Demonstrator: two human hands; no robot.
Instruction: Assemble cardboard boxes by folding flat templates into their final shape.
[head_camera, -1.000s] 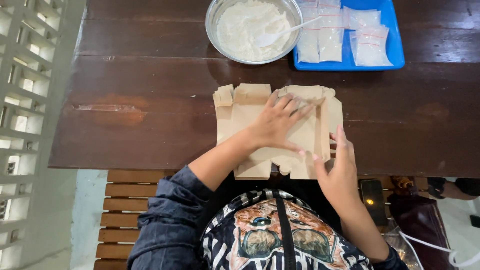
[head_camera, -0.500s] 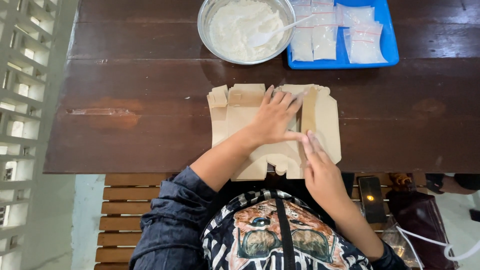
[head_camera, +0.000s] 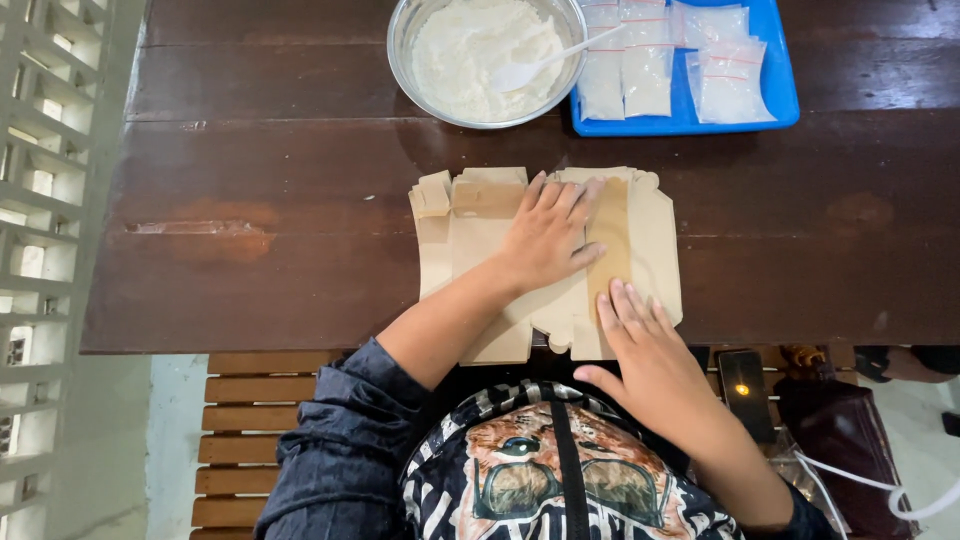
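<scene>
A flat, unfolded brown cardboard box blank lies on the dark wooden table near its front edge. My left hand presses flat on the middle of the cardboard, fingers spread. My right hand rests with its fingers on the cardboard's lower right panel, where one flap is folded over. Neither hand grips anything.
At the back stands a metal bowl of white powder with a white spoon in it. To its right, a blue tray holds several small clear bags of white powder. A wooden slat bench is under me.
My right hand has slid left and down along the cardboard's right side, folding the right panel inward. My left hand stays pressed on the middle.
</scene>
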